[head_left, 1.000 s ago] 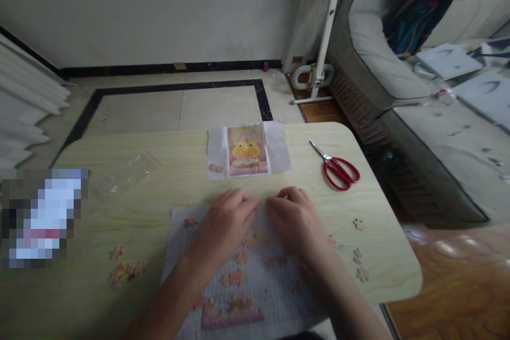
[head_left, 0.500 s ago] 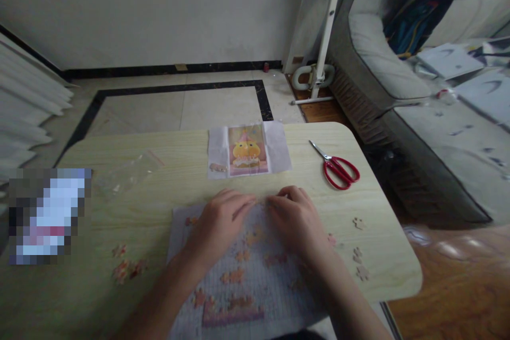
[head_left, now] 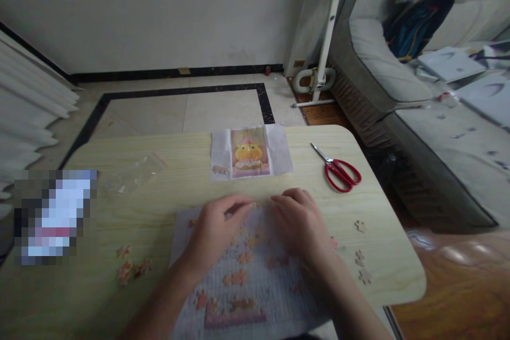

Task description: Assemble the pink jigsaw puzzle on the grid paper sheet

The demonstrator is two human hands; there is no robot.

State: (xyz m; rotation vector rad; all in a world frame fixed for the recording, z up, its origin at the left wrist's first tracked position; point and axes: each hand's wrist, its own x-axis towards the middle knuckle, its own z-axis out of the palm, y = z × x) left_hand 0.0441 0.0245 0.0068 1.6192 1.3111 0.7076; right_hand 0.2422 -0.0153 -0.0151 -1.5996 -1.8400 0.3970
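Over the top of a printed paper sheet (head_left: 181, 239), my left hand (head_left: 223, 226) pinches a small yellowish puzzle piece (head_left: 256, 205) between thumb and fingertips. Just across a narrow gap is my right hand (head_left: 297, 218), its fingers curled together; whatever they may hold is hidden. Joined and loose jigsaw pieces (head_left: 236, 277) lie on the sheet between my forearms. A joined pink strip of puzzle (head_left: 235, 319) is near the sheet's lower edge. Beyond my hands, a creased reference picture (head_left: 247, 154) shows a yellow cartoon figure with a cake.
Red-handled scissors (head_left: 338, 170) lie at the right, above several loose pieces (head_left: 362, 265). More pieces (head_left: 129, 268) form a small pile at the left. A clear plastic bag (head_left: 135, 175) and a blurred-out phone-like object (head_left: 59, 218) are farther left. A sofa (head_left: 430, 159) stands right of the table.
The view has shifted slightly, moving the scene a little right and down. My left thumb and fingers show a wider bend, and the yellowish piece at their tips is now visible.
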